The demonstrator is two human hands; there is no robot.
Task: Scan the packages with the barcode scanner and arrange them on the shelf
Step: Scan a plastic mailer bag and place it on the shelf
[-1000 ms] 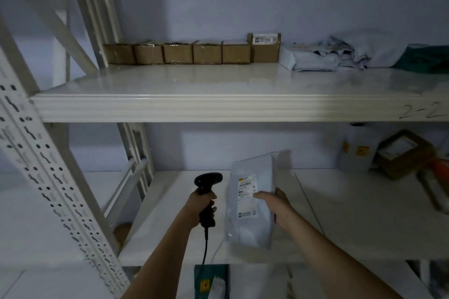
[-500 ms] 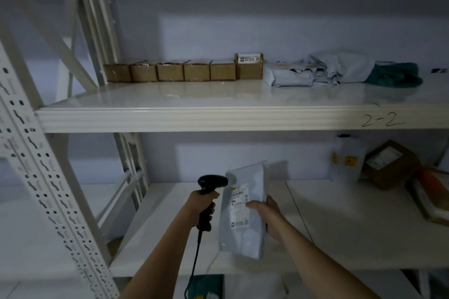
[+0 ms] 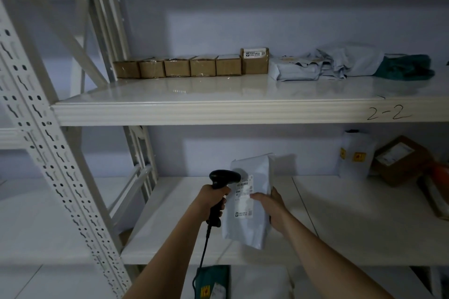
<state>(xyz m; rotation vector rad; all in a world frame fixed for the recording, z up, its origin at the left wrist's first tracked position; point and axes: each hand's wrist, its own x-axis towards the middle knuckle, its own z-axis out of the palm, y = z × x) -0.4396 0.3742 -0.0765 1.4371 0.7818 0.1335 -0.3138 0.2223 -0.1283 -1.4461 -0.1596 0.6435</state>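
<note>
Clearly the scan is the step in hand: the left hand (image 3: 213,199) is wrapped round the grip of the black barcode scanner (image 3: 222,192), its head turned toward 3 o'clock so it faces the label (image 3: 243,188) on the grey mailer bag (image 3: 250,201). The right hand (image 3: 269,204) holds that bag upright by its right edge, thumb across the front and fingers behind, so the printed side stays flat toward the scanner; the bag hangs in the air over the front of the lower shelf (image 3: 340,221), touching nothing but the hand. On the upper shelf (image 3: 218,109), at 12 o'clock from the hands, a row of small cardboard boxes (image 3: 177,68) stands side by side against the wall, and soft grey parcels (image 3: 315,65) are heaped to 1 o'clock, with a dark green bag (image 3: 405,65) beyond. At 3 o'clock on the lower shelf are a white pouch (image 3: 354,155) and a brown carton (image 3: 398,160). I'd guess the bag joins the soft parcels once it is read.
</note>
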